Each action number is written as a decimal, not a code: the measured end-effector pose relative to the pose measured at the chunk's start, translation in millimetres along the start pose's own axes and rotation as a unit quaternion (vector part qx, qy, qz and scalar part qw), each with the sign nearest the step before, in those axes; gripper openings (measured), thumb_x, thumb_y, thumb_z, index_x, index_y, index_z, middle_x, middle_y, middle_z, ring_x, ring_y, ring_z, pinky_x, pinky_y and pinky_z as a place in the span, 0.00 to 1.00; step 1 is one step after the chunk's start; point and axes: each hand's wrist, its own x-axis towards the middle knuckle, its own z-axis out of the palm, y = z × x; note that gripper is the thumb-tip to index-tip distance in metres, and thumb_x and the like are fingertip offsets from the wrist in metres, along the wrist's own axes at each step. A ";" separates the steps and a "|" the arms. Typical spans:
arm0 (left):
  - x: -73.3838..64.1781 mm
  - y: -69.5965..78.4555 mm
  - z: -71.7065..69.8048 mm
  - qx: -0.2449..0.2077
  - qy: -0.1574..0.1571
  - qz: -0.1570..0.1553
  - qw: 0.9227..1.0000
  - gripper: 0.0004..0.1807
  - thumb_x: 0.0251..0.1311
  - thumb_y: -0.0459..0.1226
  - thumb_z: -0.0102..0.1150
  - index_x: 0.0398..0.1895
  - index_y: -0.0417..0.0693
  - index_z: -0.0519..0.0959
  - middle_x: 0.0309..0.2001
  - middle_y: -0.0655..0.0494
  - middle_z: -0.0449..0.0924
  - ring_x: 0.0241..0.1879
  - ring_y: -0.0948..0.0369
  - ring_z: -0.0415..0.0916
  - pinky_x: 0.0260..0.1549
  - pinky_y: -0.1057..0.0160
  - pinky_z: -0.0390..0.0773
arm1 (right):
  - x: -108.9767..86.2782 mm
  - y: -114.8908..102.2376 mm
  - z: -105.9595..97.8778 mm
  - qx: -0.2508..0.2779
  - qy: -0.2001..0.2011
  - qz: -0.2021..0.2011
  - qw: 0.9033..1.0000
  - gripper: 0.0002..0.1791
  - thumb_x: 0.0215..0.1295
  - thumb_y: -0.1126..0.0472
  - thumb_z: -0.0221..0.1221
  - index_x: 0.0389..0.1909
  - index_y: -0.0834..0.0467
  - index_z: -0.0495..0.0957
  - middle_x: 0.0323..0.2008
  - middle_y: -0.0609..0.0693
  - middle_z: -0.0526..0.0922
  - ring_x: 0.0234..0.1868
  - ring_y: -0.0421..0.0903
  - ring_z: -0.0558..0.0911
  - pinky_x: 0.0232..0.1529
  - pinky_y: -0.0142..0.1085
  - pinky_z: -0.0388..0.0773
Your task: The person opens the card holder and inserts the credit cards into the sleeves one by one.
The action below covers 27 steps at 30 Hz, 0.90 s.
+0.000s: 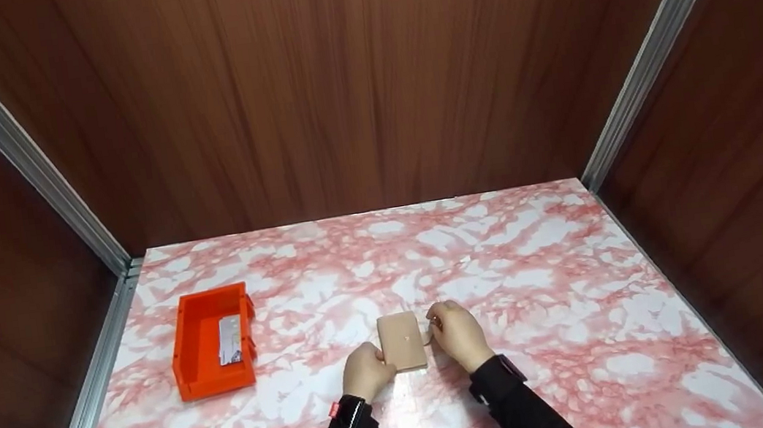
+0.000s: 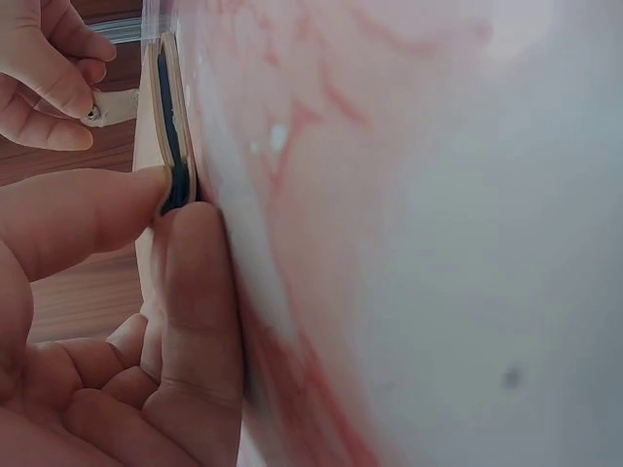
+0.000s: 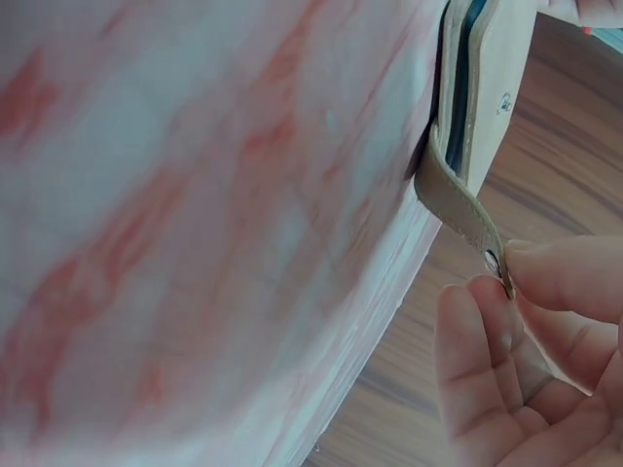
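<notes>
A beige card wallet (image 1: 401,342) lies before me at the front middle of the table. My left hand (image 1: 367,373) pinches its left edge between thumb and fingers. On the other side, my right hand (image 1: 462,337) holds the tip of the wallet's narrow strap (image 3: 456,208) between thumb and fingertips. The strap stands out from the wallet's edge, unfastened, with a metal snap (image 3: 492,262) near its end. A matching small snap stud (image 3: 504,102) shows on the wallet's cover in the right wrist view. Dark lining is visible between the covers.
An orange plastic bin (image 1: 218,385) stands to the left on the pink and white marbled table (image 1: 560,397). Inside it leans a pale, flat card-like piece (image 1: 229,340). Brown wood-grain panels (image 1: 350,85) enclose the back and both sides, with metal rails at the corners.
</notes>
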 end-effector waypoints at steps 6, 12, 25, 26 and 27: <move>0.9 0.4 -0.3 -0.008 -0.005 -0.007 1.000 0.10 0.35 0.30 0.66 0.21 0.44 0.74 0.19 0.59 0.70 0.22 0.59 0.67 0.24 0.59 0.71 | -1.7 4.6 -1.8 -0.013 -0.008 0.003 1.000 0.09 0.49 0.72 0.68 0.27 0.60 0.78 0.25 0.49 0.74 0.26 0.49 0.78 0.32 0.44 0.77; 0.6 0.6 -0.5 -0.011 -0.006 -0.012 1.000 0.10 0.36 0.30 0.67 0.21 0.44 0.74 0.19 0.59 0.71 0.22 0.59 0.67 0.25 0.58 0.72 | -3.6 8.4 -2.0 -0.029 -0.016 0.013 0.999 0.10 0.47 0.72 0.70 0.23 0.60 0.78 0.24 0.49 0.72 0.25 0.50 0.77 0.32 0.45 0.76; 0.0 0.5 -0.8 -0.010 -0.010 -0.011 1.000 0.10 0.36 0.30 0.67 0.22 0.43 0.74 0.20 0.57 0.71 0.23 0.58 0.68 0.26 0.57 0.73 | -5.4 11.0 0.8 -0.081 -0.021 -0.001 0.997 0.09 0.46 0.69 0.70 0.20 0.59 0.78 0.25 0.50 0.74 0.29 0.55 0.78 0.31 0.46 0.78; 0.3 0.0 -0.5 -0.010 -0.010 -0.010 1.000 0.10 0.36 0.30 0.67 0.22 0.43 0.74 0.20 0.57 0.71 0.23 0.58 0.68 0.26 0.57 0.73 | -5.4 11.1 1.6 -0.084 -0.019 -0.004 0.996 0.09 0.46 0.68 0.70 0.20 0.59 0.78 0.24 0.50 0.74 0.30 0.55 0.78 0.31 0.45 0.78; 0.4 -0.1 -0.4 -0.011 -0.010 -0.010 1.000 0.10 0.37 0.30 0.67 0.22 0.43 0.73 0.20 0.57 0.71 0.23 0.59 0.68 0.26 0.58 0.73 | -5.3 11.0 2.2 -0.086 -0.016 -0.007 0.996 0.09 0.45 0.68 0.70 0.19 0.59 0.77 0.24 0.50 0.74 0.30 0.55 0.77 0.32 0.45 0.78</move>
